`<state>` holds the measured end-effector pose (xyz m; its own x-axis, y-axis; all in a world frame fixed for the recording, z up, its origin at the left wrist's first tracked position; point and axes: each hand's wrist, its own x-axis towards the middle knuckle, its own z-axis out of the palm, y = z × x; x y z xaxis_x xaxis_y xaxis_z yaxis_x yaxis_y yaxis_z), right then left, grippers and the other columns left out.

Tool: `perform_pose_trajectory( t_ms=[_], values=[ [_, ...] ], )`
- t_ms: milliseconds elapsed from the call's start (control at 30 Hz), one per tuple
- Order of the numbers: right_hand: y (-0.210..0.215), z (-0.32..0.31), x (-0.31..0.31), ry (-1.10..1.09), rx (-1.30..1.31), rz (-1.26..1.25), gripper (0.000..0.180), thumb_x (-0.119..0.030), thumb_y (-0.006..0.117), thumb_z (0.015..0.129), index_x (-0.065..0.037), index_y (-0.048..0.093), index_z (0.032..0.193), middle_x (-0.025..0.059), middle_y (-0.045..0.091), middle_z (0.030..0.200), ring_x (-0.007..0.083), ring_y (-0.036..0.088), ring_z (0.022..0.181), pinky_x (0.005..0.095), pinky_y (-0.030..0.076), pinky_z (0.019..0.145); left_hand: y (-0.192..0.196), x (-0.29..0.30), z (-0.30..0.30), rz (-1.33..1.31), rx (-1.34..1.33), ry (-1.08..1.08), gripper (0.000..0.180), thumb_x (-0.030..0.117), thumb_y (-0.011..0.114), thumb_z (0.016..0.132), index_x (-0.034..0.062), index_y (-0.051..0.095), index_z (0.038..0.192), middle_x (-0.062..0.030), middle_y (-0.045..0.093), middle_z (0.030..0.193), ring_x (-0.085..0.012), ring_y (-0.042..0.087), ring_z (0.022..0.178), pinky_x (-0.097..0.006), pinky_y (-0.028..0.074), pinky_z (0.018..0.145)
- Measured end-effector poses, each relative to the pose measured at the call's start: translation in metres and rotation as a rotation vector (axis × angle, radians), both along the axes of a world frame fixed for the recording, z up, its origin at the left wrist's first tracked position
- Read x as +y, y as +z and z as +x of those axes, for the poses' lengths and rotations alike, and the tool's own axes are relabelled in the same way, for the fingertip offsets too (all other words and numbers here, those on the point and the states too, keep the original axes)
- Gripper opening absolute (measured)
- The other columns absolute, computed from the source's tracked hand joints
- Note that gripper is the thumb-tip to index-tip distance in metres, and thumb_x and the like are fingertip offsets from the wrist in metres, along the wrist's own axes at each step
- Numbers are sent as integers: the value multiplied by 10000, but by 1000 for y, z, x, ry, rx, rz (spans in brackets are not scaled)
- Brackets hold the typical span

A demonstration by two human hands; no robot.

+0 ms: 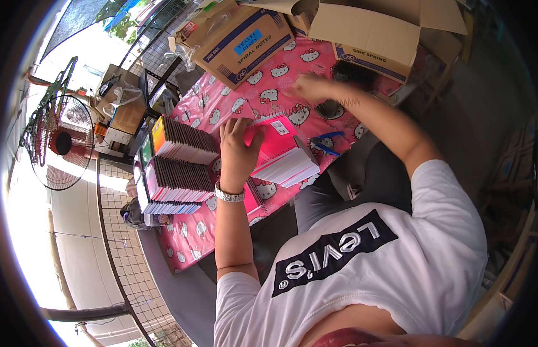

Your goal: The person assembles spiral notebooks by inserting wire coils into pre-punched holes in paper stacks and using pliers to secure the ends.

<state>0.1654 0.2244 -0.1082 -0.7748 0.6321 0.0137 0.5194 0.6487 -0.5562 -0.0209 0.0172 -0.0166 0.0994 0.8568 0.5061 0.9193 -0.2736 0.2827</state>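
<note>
Table crowded at the left and far edges, open in the middle

The left side is blocked by rows of stacked spiral notebooks [179, 168], and the far edge is walled off by two brown cardboard boxes [240, 37] [373, 34]. Between the left hand [237, 150], laid on a pink-covered notebook pile [280, 153], and the right hand [309, 87], a bare strip of pink patterned tablecloth [251, 101] is left, through which passage is possible.

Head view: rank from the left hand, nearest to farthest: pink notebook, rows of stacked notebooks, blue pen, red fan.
1. pink notebook, under the left hand
2. rows of stacked notebooks, just to its left
3. blue pen, right of the notebook pile
4. red fan, far left, off the table
</note>
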Motion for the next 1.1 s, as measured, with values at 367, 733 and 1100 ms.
perform_pose_trajectory(
  t_ms=[367,733,1100],
  values=[
    [126,9,-100,244,91,664,402,-301,807,717,-24,605,926,125,653,852,315,629,913,423,504,804,5,4,5,-39,-22,-11,255,154,728,799,16,637,994,-164,622,935,-371,542,901,-456,434,806],
    [103,10,-124,22,300,621,278,-202,773,747,-59,558,850,73,617,850,256,616,930,411,460,763,5,2,4,-33,-23,-19,249,147,725,805,16,643,1000,-168,627,945,-378,548,928,-461,446,822],
    [22,21,-14,-99,461,-485,683,-645,525,902,-13,684,1106,79,711,1025,185,636,949,321,513,810,-3,0,-6,32,7,-87,307,129,754,772,26,622,1031,-151,600,1021,-359,533,1007,-448,430,882]
  ],
)
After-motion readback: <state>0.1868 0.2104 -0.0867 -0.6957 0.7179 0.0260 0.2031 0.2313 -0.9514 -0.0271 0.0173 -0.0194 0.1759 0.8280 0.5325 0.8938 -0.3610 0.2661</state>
